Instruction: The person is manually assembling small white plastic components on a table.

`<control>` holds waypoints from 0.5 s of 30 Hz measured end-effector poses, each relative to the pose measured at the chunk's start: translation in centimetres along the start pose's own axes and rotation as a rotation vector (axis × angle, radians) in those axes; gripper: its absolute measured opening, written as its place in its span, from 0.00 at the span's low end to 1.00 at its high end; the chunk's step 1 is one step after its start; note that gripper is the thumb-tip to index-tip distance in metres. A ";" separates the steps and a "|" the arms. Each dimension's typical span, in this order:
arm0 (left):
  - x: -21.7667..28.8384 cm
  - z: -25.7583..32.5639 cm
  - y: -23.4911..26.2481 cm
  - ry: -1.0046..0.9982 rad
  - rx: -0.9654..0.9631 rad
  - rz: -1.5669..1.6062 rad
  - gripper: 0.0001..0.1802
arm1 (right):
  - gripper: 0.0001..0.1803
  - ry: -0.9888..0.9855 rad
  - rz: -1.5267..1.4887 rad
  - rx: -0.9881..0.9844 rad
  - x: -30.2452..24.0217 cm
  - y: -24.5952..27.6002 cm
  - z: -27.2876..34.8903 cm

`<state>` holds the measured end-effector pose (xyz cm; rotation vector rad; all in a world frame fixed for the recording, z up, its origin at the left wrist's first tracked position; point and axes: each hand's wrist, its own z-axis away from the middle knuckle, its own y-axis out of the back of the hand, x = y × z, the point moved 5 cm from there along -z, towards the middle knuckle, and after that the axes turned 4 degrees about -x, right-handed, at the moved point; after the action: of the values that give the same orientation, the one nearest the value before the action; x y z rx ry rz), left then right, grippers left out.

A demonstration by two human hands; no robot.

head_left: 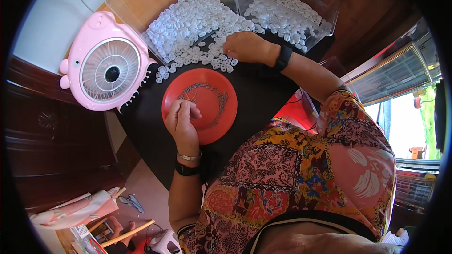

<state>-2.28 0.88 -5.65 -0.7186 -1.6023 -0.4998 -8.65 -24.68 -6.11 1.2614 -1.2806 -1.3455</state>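
Hovering over a red plate (212, 135) of thin metal pins (221, 102), the left hand (182, 118) bunches its fingers; the right hand (248, 47) curls at white oval plastic pieces (193, 14). Whether either grips anything, I cannot tell. A pink pig-shaped fan (112, 73) edges the black table (266, 94).

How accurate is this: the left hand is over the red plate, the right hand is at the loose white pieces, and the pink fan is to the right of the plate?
One slip: in the head view, the pink fan is to the left of the red plate. The left hand and right hand are as you say.
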 end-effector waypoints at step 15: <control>-0.2 -0.3 -0.3 0.016 -0.019 -0.015 0.14 | 0.07 0.114 -0.149 -0.038 0.5 0.2 -0.3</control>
<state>-2.27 0.47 -5.83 -0.7160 -1.5911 -0.5309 -8.45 -25.23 -5.96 1.4088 -1.0954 -1.3749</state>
